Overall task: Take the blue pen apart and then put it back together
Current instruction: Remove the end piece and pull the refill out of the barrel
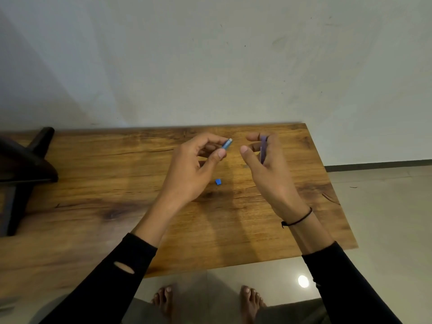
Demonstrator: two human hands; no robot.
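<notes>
At mid-frame the left hand (198, 157) is pinching the blue plastic pen barrel (227, 144), the right hand (264, 153) is gripping a purplish part (263, 148), and a small blue cap piece (218, 182) is lying on the wooden worktop (93, 183), so reassembly seemingly remains.

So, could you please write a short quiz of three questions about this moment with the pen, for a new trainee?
1. True or false: the small blue piece is lying on the wooden table between the two hands.
2. Which hand holds the blue pen barrel? A) left hand B) right hand C) neither
3. Fill in: the right hand wears a thin black ____ at the wrist.

Key:
1. True; neither hand touches it.
2. A; the barrel's pale tip points toward the right hand, which grips a purplish part, blurred.
3. Band.
</notes>
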